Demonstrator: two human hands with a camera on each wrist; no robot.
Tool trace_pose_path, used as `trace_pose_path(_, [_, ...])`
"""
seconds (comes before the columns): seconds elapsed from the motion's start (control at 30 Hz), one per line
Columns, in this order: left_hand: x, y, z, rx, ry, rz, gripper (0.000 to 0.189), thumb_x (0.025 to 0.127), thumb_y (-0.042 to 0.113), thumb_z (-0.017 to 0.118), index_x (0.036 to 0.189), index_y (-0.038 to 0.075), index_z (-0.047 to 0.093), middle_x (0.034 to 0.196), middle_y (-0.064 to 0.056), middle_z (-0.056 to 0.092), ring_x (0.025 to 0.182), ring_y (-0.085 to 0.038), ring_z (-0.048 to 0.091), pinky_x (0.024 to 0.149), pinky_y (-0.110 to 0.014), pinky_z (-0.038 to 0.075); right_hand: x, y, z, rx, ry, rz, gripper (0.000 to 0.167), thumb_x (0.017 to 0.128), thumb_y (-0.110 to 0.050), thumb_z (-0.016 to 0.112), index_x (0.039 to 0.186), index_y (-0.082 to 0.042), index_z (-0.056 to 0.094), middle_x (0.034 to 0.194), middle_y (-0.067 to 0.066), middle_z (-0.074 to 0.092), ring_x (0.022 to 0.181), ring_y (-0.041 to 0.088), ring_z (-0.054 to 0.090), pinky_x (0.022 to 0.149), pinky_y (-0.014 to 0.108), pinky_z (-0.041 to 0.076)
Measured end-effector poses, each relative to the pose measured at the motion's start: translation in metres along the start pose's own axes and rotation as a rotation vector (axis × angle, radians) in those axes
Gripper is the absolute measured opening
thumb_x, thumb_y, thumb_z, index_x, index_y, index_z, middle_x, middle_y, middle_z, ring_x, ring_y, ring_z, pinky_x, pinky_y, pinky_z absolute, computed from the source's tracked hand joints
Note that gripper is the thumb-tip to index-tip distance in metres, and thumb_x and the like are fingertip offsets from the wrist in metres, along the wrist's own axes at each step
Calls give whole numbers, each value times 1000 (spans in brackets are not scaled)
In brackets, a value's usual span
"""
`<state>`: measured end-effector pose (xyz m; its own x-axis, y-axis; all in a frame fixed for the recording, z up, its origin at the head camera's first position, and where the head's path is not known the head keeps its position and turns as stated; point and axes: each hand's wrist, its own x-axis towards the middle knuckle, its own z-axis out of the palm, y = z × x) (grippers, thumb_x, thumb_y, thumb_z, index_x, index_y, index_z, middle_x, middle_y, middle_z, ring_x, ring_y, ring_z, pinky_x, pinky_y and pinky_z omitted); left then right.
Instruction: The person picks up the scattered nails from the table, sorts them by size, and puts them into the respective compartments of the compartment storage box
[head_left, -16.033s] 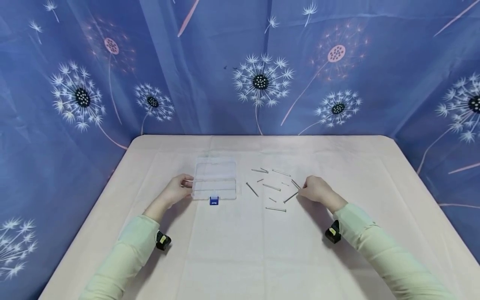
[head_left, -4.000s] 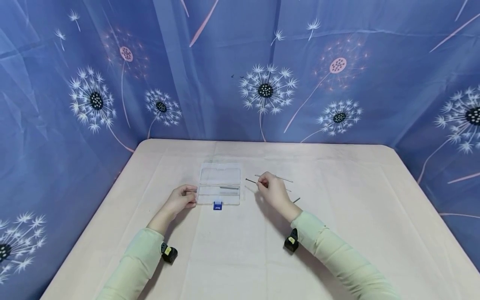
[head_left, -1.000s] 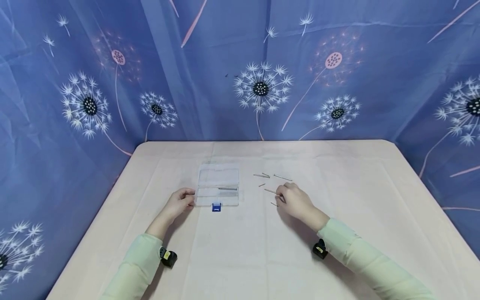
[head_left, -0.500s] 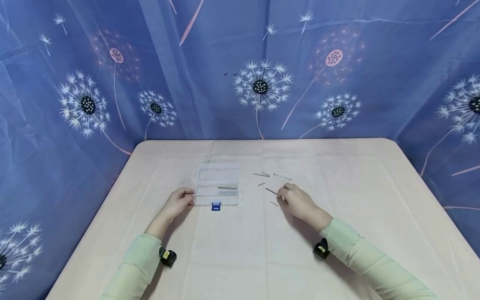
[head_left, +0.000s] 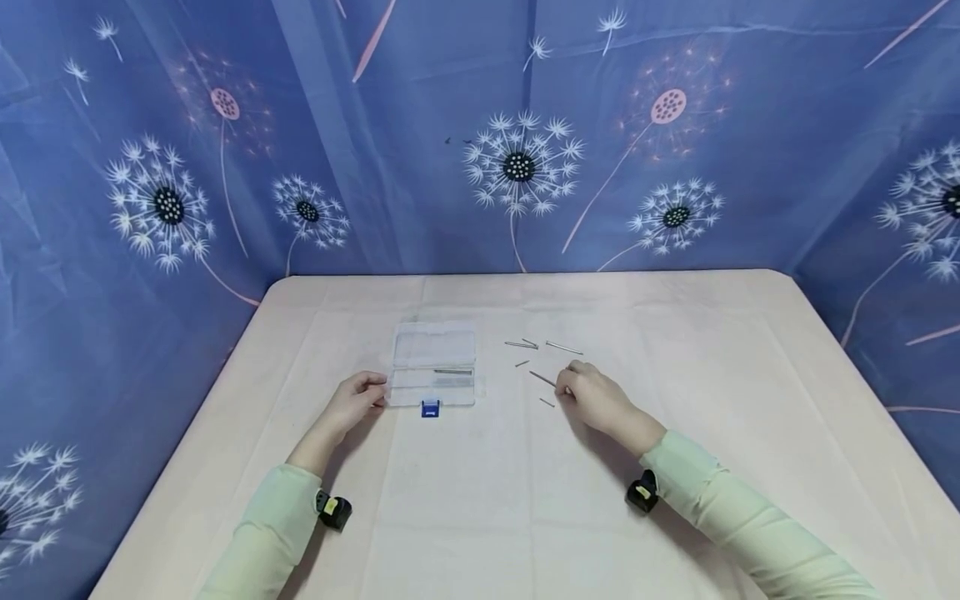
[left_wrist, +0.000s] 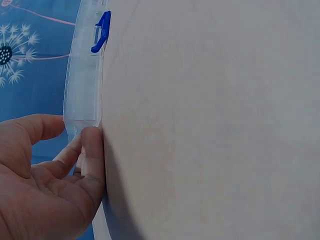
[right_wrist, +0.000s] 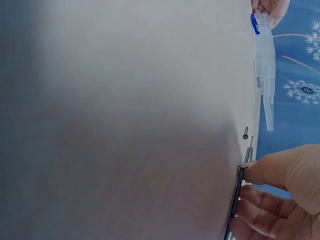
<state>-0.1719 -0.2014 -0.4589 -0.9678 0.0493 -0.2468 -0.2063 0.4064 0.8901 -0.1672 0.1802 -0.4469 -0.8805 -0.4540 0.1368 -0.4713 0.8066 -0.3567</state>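
A clear plastic compartment box [head_left: 435, 343] with a blue latch [head_left: 430, 408] lies with its lid back on the table. My left hand [head_left: 352, 407] grips its left end, the thumb at the upper edge and the fingers low on the side in the left wrist view. Long nails [head_left: 453, 372] lie in the box's middle compartment. To the right, my right hand [head_left: 602, 407] pinches a long nail [head_left: 542, 378] by its right end, low over the table. Dark metal [right_wrist: 236, 197] shows along the fingertips in the right wrist view; how many nails are there I cannot tell.
Loose on the cloth-covered table [head_left: 465, 517] lie a long nail [head_left: 564, 347], another long nail [head_left: 517, 344] with a short one [head_left: 530, 342] against it, a small nail [head_left: 522, 363] and another small nail [head_left: 547, 402]. A blue dandelion-print curtain [head_left: 420, 167] stands behind.
Since the oldest frame, several long nails have left the table and some now lie in the box. Over the last second the pinched nail has turned slightly; my left hand stays at the box.
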Motion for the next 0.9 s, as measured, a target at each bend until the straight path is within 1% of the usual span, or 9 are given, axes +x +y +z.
trace_pose_path(0.2, [0, 0, -1, 7, -4, -10, 34, 95, 5, 46, 123, -15, 48, 94, -17, 61, 76, -7, 58, 72, -22, 55, 1, 1, 0, -18, 5, 6, 19, 76, 10, 60, 82, -8, 64, 79, 2, 55, 78, 21, 56, 66, 33, 53])
trace_pose_path(0.37, [2, -1, -1, 31, -1, -26, 34, 96, 7, 47, 124, -13, 48, 97, -18, 61, 77, -8, 58, 74, -24, 55, 0, 1, 1, -15, 9, 10, 19, 76, 10, 60, 84, -8, 64, 78, 2, 55, 75, 20, 55, 62, 31, 51])
trace_pose_path(0.53, [3, -1, -2, 29, 2, -25, 34, 96, 7, 47, 124, -13, 48, 97, -17, 61, 76, -7, 58, 73, -22, 54, 1, 1, 1, -1, 21, 9, 21, 75, 12, 58, 82, -7, 64, 77, 3, 55, 74, 19, 54, 60, 30, 49])
trace_pose_path(0.6, [3, -1, -2, 23, 4, -21, 34, 95, 6, 47, 123, -13, 48, 97, -17, 61, 76, -7, 57, 72, -21, 53, 2, 2, 1, 17, 26, 2, 21, 74, 12, 56, 81, -7, 63, 77, 5, 56, 73, 19, 53, 62, 30, 49])
trace_pose_path(0.73, [3, -2, -2, 26, 5, -19, 34, 96, 7, 47, 124, -13, 48, 97, -17, 61, 76, -7, 58, 72, -21, 53, 5, 6, 3, 57, 44, 4, 13, 77, 8, 59, 81, -4, 63, 78, 6, 58, 74, 19, 55, 67, 34, 52])
trace_pose_path(0.83, [2, -2, -2, 25, 1, -24, 35, 96, 7, 47, 124, -12, 48, 97, -16, 61, 77, -8, 58, 73, -22, 53, 6, 8, 5, 99, 56, 31, 7, 79, 5, 62, 83, -1, 62, 80, 8, 60, 77, 22, 58, 72, 38, 53])
trace_pose_path(0.9, [2, -2, -2, 27, -3, -25, 35, 96, 8, 47, 125, -12, 48, 97, -15, 61, 78, -7, 58, 73, -21, 53, 6, 9, 5, 124, 52, 54, 7, 80, 4, 62, 85, 0, 61, 82, 9, 60, 79, 23, 59, 74, 39, 53])
